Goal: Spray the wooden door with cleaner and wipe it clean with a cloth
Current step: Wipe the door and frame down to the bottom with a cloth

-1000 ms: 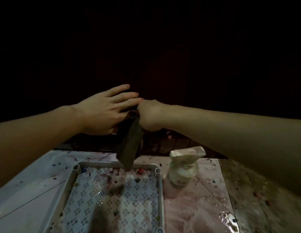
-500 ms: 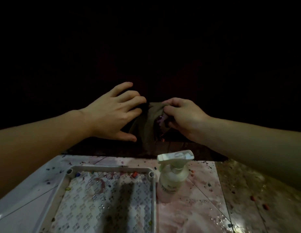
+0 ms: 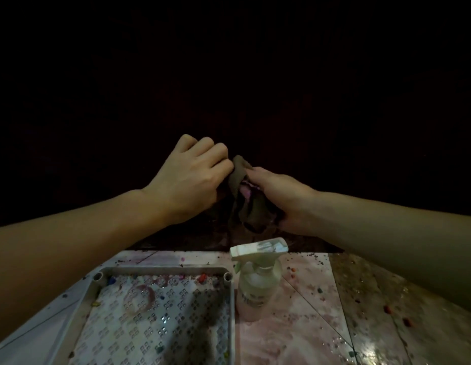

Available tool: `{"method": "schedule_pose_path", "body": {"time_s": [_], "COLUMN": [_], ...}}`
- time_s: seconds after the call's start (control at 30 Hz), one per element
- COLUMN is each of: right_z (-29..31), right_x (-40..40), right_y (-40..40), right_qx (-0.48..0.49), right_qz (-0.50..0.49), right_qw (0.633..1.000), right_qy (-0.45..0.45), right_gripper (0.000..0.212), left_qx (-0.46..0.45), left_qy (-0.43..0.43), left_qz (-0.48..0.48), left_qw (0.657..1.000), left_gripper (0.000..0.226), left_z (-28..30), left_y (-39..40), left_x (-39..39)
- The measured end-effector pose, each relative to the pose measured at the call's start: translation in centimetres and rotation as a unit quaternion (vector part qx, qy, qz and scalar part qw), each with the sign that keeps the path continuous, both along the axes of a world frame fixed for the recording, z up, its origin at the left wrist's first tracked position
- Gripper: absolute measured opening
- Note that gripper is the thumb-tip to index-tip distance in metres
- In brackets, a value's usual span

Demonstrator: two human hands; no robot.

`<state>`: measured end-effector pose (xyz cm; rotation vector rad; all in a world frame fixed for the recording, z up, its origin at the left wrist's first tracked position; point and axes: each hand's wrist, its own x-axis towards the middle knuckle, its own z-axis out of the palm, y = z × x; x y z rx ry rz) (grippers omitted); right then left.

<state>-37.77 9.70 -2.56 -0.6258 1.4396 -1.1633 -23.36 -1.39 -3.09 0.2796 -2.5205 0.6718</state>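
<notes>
The left hand's curled fingers (image 3: 216, 154) and the right hand (image 3: 279, 196) both clutch a limp, brownish cloth with a pink stain (image 3: 245, 198), bunched between them before the dark wooden door (image 3: 255, 88). It looks soft, light and probably damp; gathering it into a firm pad should suit wiping. The translucent spray bottle (image 3: 256, 280) stands below on the floor.

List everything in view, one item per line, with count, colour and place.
cloth: one, dark brown with a pink patch, bunched between both hands
spray bottle: one, pale translucent with white trigger head, standing on the floor right of the tray
tray: one, grey rim, patterned base, lower left on the floor
floor tiles: pinkish, wet, strewn with small coloured bits
door: dark, barely visible, ahead
left hand: gripping the cloth
right hand: gripping the cloth
</notes>
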Motion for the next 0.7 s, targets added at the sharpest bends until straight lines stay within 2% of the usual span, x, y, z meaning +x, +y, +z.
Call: {"method": "schedule_pose_path", "body": {"time_s": [0.1, 0.23, 0.47, 0.5, 0.7], "right_z": [0.0, -1.0, -4.8, -5.0, -6.7], "right_x": [-0.7, -1.5, -3.9, -4.0, -4.7], "right_y": [0.3, 0.7, 3.0, 3.1, 3.3], "right_qx": [0.011, -0.062, -0.013, -0.008, 0.025], "right_qz": [0.001, -0.088, -0.199, -0.207, -0.219], "right_qw": [0.999, 0.993, 0.974, 0.972, 0.966], "right_qy": [-0.033, 0.046, 0.111, 0.114, 0.137], "right_gripper": [0.025, 0.022, 0.008, 0.003, 0.010], "left_qx": [0.020, 0.069, 0.068, 0.079, 0.215], "left_qy": [0.022, 0.020, -0.060, -0.073, -0.151], "left_qz": [0.029, 0.060, 0.016, 0.007, -0.008], "left_qw": [0.999, 0.996, 0.996, 0.994, 0.965], "left_gripper": [0.025, 0.037, 0.039, 0.040, 0.060], "left_z": [0.1, 0.8, 0.4, 0.2, -1.2], "left_y": [0.0, 0.0, -0.5, -0.4, 1.6], "left_x": [-0.8, -1.2, 0.3, 0.4, 1.2]}}
